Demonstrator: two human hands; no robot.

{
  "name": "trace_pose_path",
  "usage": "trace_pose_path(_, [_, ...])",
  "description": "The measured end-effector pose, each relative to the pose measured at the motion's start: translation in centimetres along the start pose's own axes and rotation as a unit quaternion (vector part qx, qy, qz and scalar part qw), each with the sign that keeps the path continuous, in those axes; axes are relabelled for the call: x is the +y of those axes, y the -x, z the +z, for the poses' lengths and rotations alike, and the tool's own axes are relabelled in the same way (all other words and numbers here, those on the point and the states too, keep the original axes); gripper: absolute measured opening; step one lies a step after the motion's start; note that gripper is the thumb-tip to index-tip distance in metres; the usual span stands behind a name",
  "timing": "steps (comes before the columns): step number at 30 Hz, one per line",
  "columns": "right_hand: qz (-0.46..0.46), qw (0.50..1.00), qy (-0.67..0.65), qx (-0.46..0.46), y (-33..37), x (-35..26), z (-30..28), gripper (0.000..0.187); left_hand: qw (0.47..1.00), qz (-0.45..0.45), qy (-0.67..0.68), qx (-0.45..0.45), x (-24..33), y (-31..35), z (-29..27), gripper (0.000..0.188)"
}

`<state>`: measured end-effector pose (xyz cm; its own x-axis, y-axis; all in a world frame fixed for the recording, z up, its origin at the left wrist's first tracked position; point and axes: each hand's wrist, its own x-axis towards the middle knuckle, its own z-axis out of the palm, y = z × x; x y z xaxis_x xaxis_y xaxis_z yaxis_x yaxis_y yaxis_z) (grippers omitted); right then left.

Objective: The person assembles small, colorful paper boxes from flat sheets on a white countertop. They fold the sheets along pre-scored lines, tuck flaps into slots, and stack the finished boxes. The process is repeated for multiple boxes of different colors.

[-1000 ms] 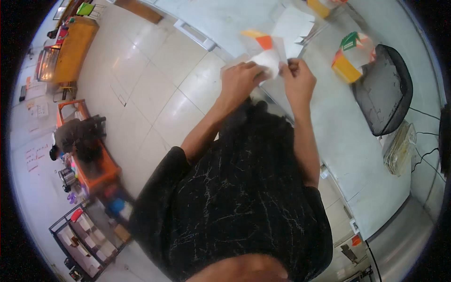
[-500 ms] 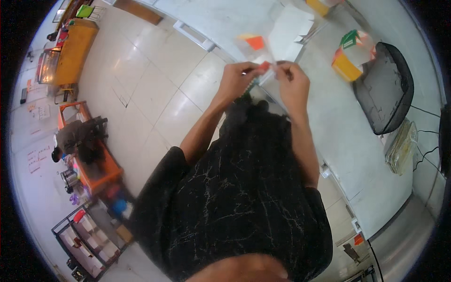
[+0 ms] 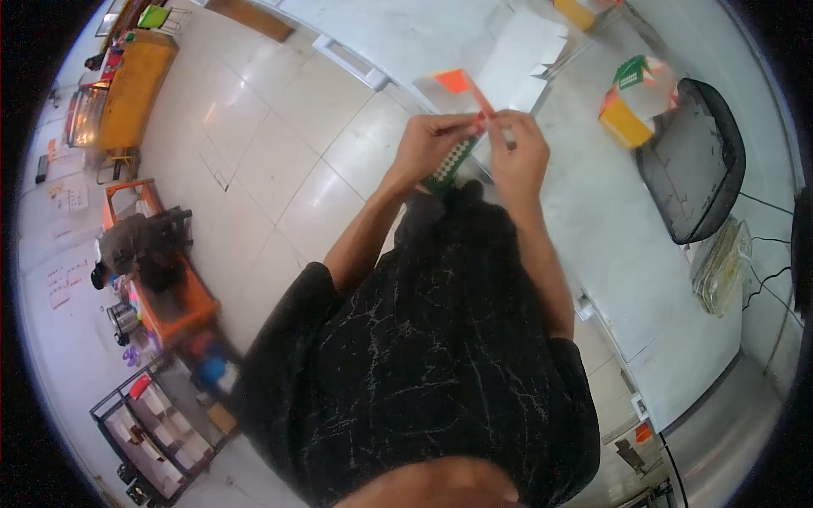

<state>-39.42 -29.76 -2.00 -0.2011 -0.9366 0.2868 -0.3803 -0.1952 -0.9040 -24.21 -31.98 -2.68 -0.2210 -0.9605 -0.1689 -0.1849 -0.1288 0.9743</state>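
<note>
A printed cardboard carton (image 3: 456,163), partly folded, is held up in front of my chest at the edge of the white table. Its green, white-dotted panel hangs below my fingers, and a pale panel with an orange patch stands above them. My left hand (image 3: 430,146) is closed on its left side. My right hand (image 3: 520,151) pinches an orange-red edge, its fingertips close to the left ones. The fingers hide the middle of the carton. Just beyond, flat white card blanks (image 3: 527,51) with notched edges lie on the table.
On the white table (image 3: 605,224) stand a green, yellow and white carton (image 3: 627,123) and another carton (image 3: 576,13) farther back. A black-rimmed grey pad (image 3: 699,161) and a plastic-wrapped stack (image 3: 721,271) lie right. A person (image 3: 140,245) is beside an orange cart (image 3: 182,300) at far left.
The carton has turned in my hands, so more of its green dotted panel shows below. My right hand has shifted slightly left, toward the left one.
</note>
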Motion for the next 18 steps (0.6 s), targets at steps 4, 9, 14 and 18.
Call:
trace_pose_path(4, [-0.029,0.999,0.005,0.033,0.4,0.1,0.9,0.007,1.000,-0.014,0.019,0.006,-0.5,0.1,0.0,0.025])
trace_pose_path(9, [-0.024,0.999,-0.015,0.034,0.8,0.7,1.3,0.007,0.999,-0.020,0.026,0.015,-1.2,0.2,0.2,0.026])
trace_pose_path(14, [-0.075,0.995,0.050,0.036,1.1,0.6,1.4,0.005,0.996,-0.027,0.078,0.024,-2.0,0.3,0.6,0.026])
trace_pose_path(18, [-0.186,0.974,0.122,0.037,1.9,2.2,1.9,0.013,0.997,-0.005,0.078,-0.001,-2.2,0.6,0.0,0.024])
